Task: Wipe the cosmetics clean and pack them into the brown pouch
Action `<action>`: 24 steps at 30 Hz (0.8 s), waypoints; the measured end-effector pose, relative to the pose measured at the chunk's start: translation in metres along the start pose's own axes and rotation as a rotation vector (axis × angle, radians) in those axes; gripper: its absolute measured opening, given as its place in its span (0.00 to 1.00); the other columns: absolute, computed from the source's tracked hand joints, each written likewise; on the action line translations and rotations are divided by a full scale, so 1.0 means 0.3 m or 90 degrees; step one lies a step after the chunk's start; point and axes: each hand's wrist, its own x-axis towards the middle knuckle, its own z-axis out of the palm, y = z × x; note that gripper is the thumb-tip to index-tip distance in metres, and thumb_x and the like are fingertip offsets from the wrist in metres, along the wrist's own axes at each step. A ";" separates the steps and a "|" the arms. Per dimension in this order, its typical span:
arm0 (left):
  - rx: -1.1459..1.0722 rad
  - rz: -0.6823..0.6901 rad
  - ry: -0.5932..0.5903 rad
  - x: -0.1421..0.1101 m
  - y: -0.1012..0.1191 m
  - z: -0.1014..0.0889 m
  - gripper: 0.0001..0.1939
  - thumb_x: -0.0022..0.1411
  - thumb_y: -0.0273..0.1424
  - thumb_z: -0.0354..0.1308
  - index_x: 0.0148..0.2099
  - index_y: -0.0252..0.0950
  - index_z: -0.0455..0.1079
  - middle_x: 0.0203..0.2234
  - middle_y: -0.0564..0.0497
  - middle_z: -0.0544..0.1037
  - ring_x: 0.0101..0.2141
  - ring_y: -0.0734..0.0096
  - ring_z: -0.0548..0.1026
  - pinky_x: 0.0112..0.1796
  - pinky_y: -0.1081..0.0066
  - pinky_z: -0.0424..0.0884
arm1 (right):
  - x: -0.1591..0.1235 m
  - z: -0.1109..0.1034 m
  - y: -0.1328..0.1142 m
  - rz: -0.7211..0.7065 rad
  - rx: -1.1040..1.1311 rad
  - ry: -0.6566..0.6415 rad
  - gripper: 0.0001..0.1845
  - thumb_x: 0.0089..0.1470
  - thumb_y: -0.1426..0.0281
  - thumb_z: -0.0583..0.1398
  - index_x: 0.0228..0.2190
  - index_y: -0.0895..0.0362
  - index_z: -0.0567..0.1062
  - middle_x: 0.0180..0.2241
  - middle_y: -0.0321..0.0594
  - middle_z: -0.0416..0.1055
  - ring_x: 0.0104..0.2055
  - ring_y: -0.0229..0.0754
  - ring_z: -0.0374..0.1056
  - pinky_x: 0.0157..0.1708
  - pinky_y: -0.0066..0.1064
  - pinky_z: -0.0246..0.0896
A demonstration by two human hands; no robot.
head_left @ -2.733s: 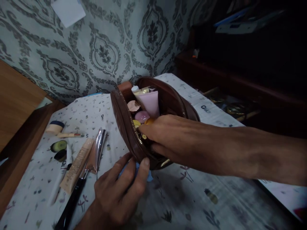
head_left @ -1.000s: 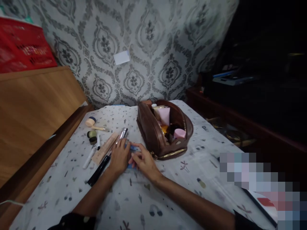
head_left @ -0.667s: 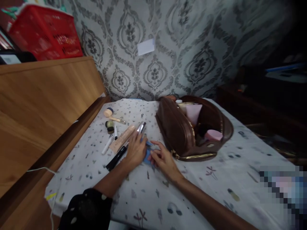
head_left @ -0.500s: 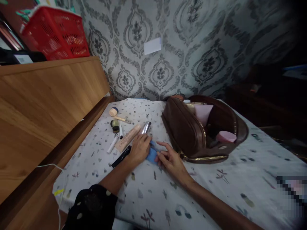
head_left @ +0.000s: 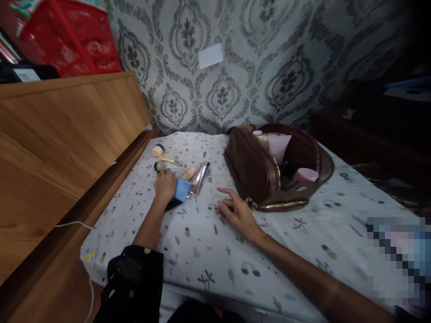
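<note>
My left hand [head_left: 164, 185] is over the cosmetics at the left, its fingers closed on a small flat blue piece [head_left: 182, 189], perhaps a packet or cloth. The blue piece partly covers a beige tube [head_left: 189, 172] and a black item under the hand. Right beside it lies a shiny silver-pink tube [head_left: 200, 179]. My right hand [head_left: 236, 214] hovers with nothing in it, its index finger stretched out and the others loosely bent. Close to it stands the brown bag [head_left: 249, 166], unzipped, with a pink tube [head_left: 279, 147] and a round pink item [head_left: 306, 175] inside.
Behind my left hand are a small green-lidded jar [head_left: 160, 166], a brush [head_left: 170, 161] and a dark-capped beige jar [head_left: 157, 150]. A wooden panel [head_left: 77, 125] borders the bed-like printed surface on the left, with a red basket [head_left: 72, 40] on top. A white cable [head_left: 91, 278] hangs there.
My left hand has moved left with the blue piece, uncovering more of the silver-pink tube. The right hand has let go of the blue piece and is now apart from it.
</note>
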 end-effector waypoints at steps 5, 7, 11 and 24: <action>0.034 -0.048 -0.074 0.025 -0.046 0.012 0.17 0.69 0.36 0.47 0.55 0.32 0.65 0.47 0.35 0.77 0.49 0.49 0.76 0.46 0.55 0.70 | -0.001 0.002 0.002 -0.006 -0.010 -0.011 0.23 0.58 0.61 0.52 0.52 0.59 0.63 0.24 0.35 0.71 0.23 0.38 0.66 0.27 0.30 0.62; 0.033 -0.048 -0.074 0.029 -0.052 0.012 0.16 0.69 0.34 0.48 0.54 0.33 0.65 0.47 0.35 0.77 0.48 0.49 0.76 0.46 0.56 0.70 | -0.002 0.003 0.007 -0.009 -0.015 -0.014 0.22 0.59 0.61 0.52 0.51 0.60 0.64 0.24 0.35 0.71 0.23 0.37 0.66 0.27 0.30 0.62; 0.031 -0.056 -0.065 0.033 -0.056 0.013 0.16 0.68 0.32 0.48 0.54 0.34 0.65 0.47 0.35 0.78 0.48 0.50 0.76 0.44 0.58 0.70 | 0.001 0.006 0.025 -0.020 -0.018 -0.015 0.22 0.59 0.62 0.52 0.51 0.60 0.65 0.23 0.34 0.72 0.22 0.36 0.66 0.27 0.29 0.62; -0.330 0.251 0.079 -0.094 0.129 0.013 0.09 0.64 0.29 0.53 0.47 0.39 0.68 0.38 0.50 0.78 0.38 0.65 0.76 0.41 0.68 0.69 | 0.032 0.002 0.073 0.015 0.209 0.050 0.32 0.53 0.50 0.60 0.52 0.58 0.70 0.38 0.49 0.76 0.36 0.45 0.74 0.25 0.32 0.69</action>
